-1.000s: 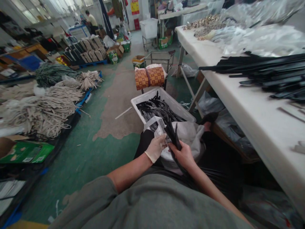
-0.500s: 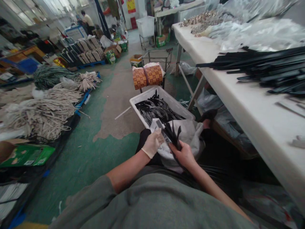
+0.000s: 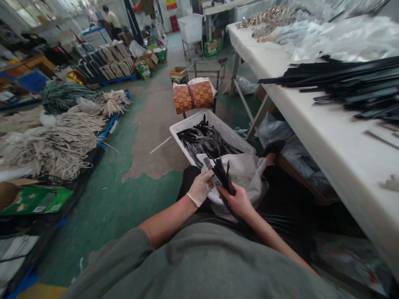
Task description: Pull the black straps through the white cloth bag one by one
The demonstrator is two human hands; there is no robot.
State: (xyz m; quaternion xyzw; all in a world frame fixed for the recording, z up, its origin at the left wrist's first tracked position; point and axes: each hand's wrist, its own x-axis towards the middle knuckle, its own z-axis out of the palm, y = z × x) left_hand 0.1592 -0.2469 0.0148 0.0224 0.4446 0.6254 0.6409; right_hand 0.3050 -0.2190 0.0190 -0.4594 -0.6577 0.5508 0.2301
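My left hand (image 3: 199, 190), in a pale glove, is closed on a flat grey strip (image 3: 215, 180) with a pale, shiny face. Bare, my right hand (image 3: 240, 201) grips a bundle of black straps (image 3: 222, 171), whose free ends fan out above the fingers. The two hands are close together over my lap, and the strip lies against the left side of the bundle. Beneath them is a whitish sack (image 3: 249, 168). Just beyond it stands a white plastic bin (image 3: 232, 129) holding a heap of black strips (image 3: 205, 139).
At right, a white-topped table (image 3: 293, 112) bears long black strips (image 3: 349, 81) and plastic bags (image 3: 352, 39). A rolled checkered mat (image 3: 196, 96) rests on a stand behind the bin. Beige cord bundles (image 3: 59, 145) lie on the left. A person (image 3: 112, 21) sits far back.
Both hands stay close together over the lap. The black strap ends in my right hand have shifted slightly left and drawn closer together. The camera view has moved slightly.
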